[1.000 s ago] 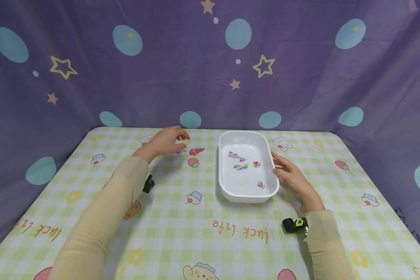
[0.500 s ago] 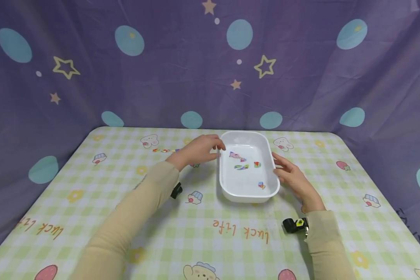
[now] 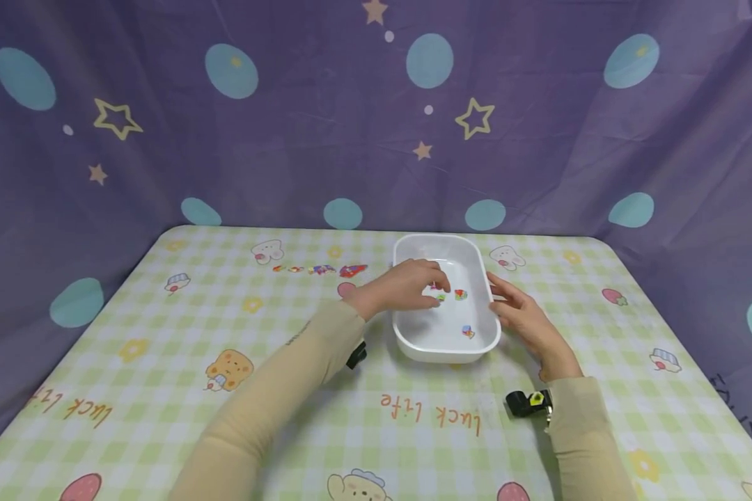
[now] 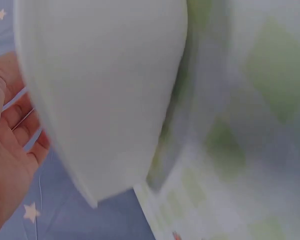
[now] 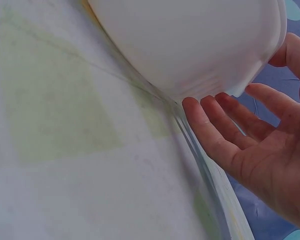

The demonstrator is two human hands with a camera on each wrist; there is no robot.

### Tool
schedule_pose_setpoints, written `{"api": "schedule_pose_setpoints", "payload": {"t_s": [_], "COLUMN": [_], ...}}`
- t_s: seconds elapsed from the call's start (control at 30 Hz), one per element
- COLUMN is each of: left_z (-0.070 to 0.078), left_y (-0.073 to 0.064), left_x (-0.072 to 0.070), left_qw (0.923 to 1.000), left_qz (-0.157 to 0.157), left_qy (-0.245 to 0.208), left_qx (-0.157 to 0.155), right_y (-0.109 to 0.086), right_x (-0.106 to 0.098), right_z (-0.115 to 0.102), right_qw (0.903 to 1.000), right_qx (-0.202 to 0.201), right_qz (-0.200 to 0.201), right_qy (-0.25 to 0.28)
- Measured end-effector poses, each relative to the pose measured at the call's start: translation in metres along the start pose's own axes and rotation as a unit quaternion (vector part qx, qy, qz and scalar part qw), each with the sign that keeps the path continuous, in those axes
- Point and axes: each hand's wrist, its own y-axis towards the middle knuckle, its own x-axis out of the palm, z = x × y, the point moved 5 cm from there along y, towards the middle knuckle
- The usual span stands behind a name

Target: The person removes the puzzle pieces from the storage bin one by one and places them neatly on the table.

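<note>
A white rectangular tray (image 3: 439, 355) holds several small, flat, colourful pieces, among them a red-green piece (image 3: 460, 295) and a blue-pink piece (image 3: 468, 332). Over its inside reaches my left hand (image 3: 407, 285), palm down, thumb and fingers apart and bent toward the pieces under it. That hand covers part of those pieces; in the left wrist view the tray wall (image 4: 105, 100) hides its fingertips. My right hand (image 3: 523, 320) is at the tray's right side. In the right wrist view, loosely extended fingers (image 5: 215, 135) touch the tray's outer wall (image 5: 190, 45).
Left of the tray, several colourful flat pieces lie in a row, ending with a red piece (image 3: 354, 271). A checked cloth (image 3: 301, 417) with printed figures covers the table. Behind it hangs a purple curtain (image 3: 326, 139). A black wrist camera (image 3: 526, 402) sits below the right hand.
My left hand has moved right, from the row of pieces on the table, past the tray's left rim, to over the tray's inside. The right hand has stayed at the tray's side.
</note>
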Motion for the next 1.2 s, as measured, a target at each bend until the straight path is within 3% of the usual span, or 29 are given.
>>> {"api": "schedule_pose_setpoints", "payload": {"t_s": [0.33,0.6,0.9,1.2], "left_z": [0.017,0.019,0.021,0.025], "left_y": [0.019,0.031,0.035,0.034], "left_x": [0.023,0.043,0.057,0.065], "left_qw": [0.9987,0.9946,0.9884,0.9887], "left_qz": [-0.049,-0.103,-0.148,-0.149], "left_qy": [0.009,-0.002,-0.011,0.016], "left_qx": [0.008,-0.016,-0.033,-0.013], "right_y": [-0.001,-0.001,-0.001,-0.001], "right_x": [-0.001,-0.001,-0.001,0.0], "right_z": [0.0,0.0,0.0,0.0], "right_qw": [0.9999,0.9999,1.0,1.0], "right_qx": [-0.008,-0.007,-0.008,-0.008], "right_qz": [-0.007,-0.007,-0.002,-0.004], "right_qy": [0.004,0.005,0.0,0.003]}}
